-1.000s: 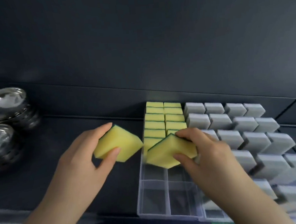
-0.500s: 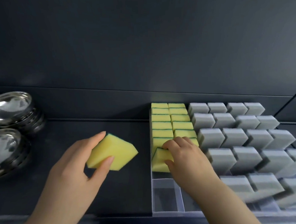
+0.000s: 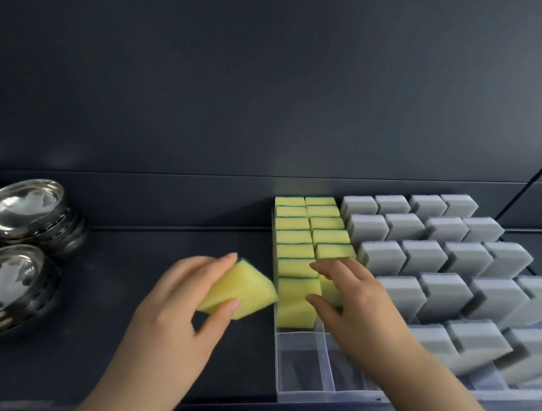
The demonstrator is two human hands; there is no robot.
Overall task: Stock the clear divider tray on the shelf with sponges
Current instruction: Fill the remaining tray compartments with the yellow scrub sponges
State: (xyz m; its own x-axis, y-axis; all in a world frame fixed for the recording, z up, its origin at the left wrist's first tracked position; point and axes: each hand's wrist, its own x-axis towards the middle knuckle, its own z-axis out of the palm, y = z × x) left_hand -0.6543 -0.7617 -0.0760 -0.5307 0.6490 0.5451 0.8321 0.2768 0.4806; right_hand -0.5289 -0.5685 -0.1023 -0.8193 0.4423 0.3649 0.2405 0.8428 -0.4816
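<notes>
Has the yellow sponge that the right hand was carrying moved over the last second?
Yes. The front sponge went down into the clear tray's left lane and now stands against the yellow row, with the right hand beside it.

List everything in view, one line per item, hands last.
yellow sponges: about a dozen, yellow with green backing, in two lanes at the tray's left side
loose yellow sponge: one, yellow with a green edge, held above the shelf just left of the tray
grey sponges: many, grey, four lanes right of the yellow ones
clear divider tray: one, clear, on the shelf; front compartments of the yellow lanes hold nothing
metal bowls: two stacks, silver, far left of the shelf
shelf: one, dark
left hand: grips the loose yellow sponge
right hand: fingers relaxed, touching the front yellow sponges in the tray
</notes>
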